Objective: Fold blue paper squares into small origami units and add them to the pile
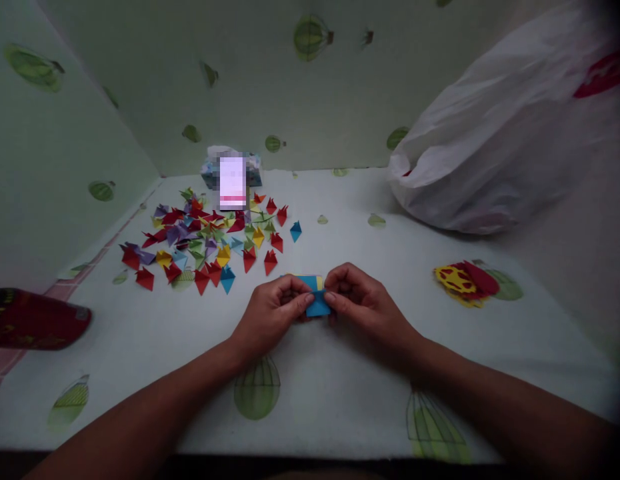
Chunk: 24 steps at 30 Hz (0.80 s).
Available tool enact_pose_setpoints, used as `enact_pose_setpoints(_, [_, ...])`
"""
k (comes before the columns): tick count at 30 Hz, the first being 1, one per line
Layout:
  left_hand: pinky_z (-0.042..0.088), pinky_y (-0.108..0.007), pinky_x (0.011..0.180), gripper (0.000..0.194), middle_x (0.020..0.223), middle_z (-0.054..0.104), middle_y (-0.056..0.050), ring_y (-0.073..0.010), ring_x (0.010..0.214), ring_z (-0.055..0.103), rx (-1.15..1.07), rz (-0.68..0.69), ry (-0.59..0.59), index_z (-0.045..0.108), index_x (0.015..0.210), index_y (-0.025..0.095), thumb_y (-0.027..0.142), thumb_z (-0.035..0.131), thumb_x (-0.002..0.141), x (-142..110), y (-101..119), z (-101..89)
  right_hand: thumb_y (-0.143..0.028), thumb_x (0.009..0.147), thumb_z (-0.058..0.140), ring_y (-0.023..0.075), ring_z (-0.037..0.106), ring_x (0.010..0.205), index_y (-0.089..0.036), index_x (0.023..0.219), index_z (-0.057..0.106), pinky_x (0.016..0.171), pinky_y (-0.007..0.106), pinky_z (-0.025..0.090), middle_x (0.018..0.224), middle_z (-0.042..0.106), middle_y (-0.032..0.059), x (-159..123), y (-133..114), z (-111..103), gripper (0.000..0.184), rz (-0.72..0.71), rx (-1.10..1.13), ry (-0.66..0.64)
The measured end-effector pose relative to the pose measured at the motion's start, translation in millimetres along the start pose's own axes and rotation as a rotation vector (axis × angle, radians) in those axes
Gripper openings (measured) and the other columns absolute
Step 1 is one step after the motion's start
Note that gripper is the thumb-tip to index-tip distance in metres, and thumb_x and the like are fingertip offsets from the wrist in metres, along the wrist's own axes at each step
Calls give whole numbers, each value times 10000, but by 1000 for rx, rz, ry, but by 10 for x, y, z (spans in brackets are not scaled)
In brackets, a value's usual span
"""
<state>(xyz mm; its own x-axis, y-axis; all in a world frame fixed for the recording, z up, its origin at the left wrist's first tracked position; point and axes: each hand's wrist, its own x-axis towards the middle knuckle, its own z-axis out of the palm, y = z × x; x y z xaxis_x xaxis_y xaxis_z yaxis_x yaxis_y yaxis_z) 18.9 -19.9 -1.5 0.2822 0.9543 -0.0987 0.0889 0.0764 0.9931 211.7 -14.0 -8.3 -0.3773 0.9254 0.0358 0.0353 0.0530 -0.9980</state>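
Both hands at the near middle of the bench [340, 400]. Left hand [273, 310] pinches the left side of the small blue paper [319, 307], thumb on top; right hand [363, 300] pinches its upper right the same way. Fingers curled in, thumbs near each other. Undersides of the fingers hidden; cannot tell how they bear on the sheet.

More paper, blue with a yellow edge [319, 283], shows just behind the piece. Beyond, on your left, a loose spread of folded paper pieces [203, 233], mostly red, with blue, purple, green and yellow. Phone [233, 181] upright against the tissue box [255, 172]. Yellow cutouts [457, 280] to the right, white bag [470, 133] past them.

Handling, as judged: thin, small stock, so creases likely wander if one side slips. Match edges before you press; hold one side firm with the left, run the right thumb outward from the middle. Light pinch, even on both sides; too hard a grip may dent the corners.
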Motion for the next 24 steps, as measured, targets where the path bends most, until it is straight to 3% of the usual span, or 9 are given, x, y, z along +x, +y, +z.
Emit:
enact_pose_setpoints(10, [440,-234,607,136,703,625,10,-112,640,559,136,72,29,648,825,164,297,668,845,-12,-15,-4,-281,870,651,131,580,621,-205,853,556,598,283,462,718,561,-24,3,38,-11,123,-18,-82,21])
enact_pose_setpoints(24, [524,-250,682,111,818,702,-13,-136,743,659,175,155,97,661,934,185,247,684,845,-24,-42,5,-261,892,641,141,560,677,-217,902,573,629,290,478,767,586,-4,-12,70,-26,82,-89,-176,39])
